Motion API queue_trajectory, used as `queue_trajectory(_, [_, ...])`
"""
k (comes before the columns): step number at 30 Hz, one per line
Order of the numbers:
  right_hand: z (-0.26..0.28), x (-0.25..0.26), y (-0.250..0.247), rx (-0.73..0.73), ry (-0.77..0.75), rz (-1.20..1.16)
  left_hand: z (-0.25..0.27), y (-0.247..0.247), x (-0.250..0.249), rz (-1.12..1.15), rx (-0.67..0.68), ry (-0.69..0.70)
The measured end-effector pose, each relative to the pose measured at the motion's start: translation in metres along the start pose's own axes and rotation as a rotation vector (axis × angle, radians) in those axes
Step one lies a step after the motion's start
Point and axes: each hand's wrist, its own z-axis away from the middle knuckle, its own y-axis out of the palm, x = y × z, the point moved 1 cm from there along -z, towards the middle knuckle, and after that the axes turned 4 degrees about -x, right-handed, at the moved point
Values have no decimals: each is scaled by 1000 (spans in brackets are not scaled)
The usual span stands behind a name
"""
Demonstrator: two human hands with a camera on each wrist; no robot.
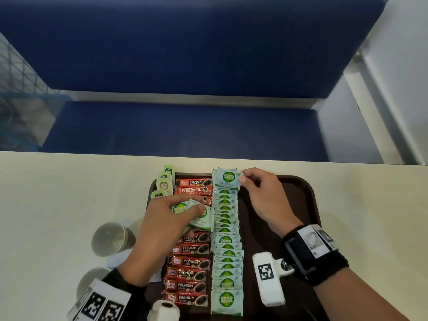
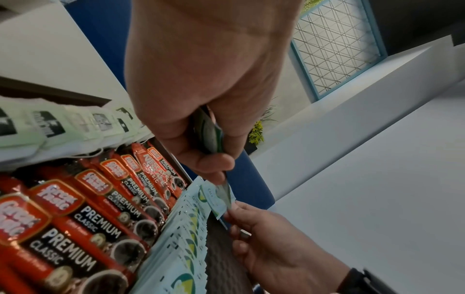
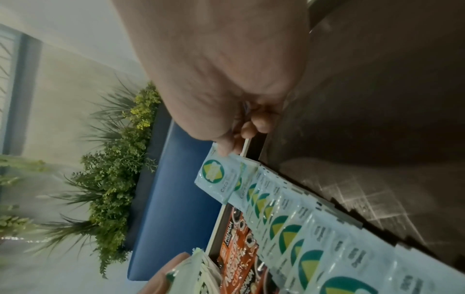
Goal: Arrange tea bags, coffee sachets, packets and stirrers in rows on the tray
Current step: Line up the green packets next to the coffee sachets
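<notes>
Overhead first: the brown tray [image 1: 301, 205] sat on the pale table [image 1: 58, 193], with a row of green tea bags [image 1: 164, 179] at its far-left corner, a column of red coffee sachets [image 1: 190, 274], and a long overlapped column of Coco Natura sugar packets [image 1: 227, 262]. The right hand [image 1: 261, 195] pinched one packet [image 1: 227, 178] by its right edge at the far end of that column. The left hand [image 1: 166, 228] gripped a small spare stack of packets [image 1: 196, 212] over the coffee column. Two clear cups [image 1: 111, 238] stood left of the tray.

Left wrist view: the left hand's fingers [image 2: 211, 163] were curled tight round the stack edge-on [image 2: 210, 137]; the right hand [image 2: 271, 238] sat below at the column's end.

Right wrist view: thumb and fingertips [image 3: 226, 147] nipped the packet's corner [image 3: 217, 179], slightly lifted over its neighbours.

Likely best done by laying it flat, edges flush with the column, overlap matching the rest, without nudging the ones below. No stirrers seen.
</notes>
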Motion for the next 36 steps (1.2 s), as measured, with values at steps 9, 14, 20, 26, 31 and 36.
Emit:
queue_trajectory(9, [-3, -4, 11, 21, 1, 122, 0, -7, 3, 22, -18, -11])
queue_trajectory(14, [1, -2, 12, -32, 19, 70, 0, -5, 6, 21, -20, -17])
queue_trajectory(20, [1, -2, 10, -36, 60, 45, 0, -6, 6, 15, -21, -19])
queue_trajectory(26, [23, 19, 2, -34, 42, -55, -3, 1, 5, 50, -62, -27])
queue_trajectory(31, [51, 40, 4, 377, 189, -185, -5, 14, 0, 91, -31, 32])
queue_trajectory(36, [42, 38, -11, 241, 179, -249, -8, 14, -10, 138, 33, 54])
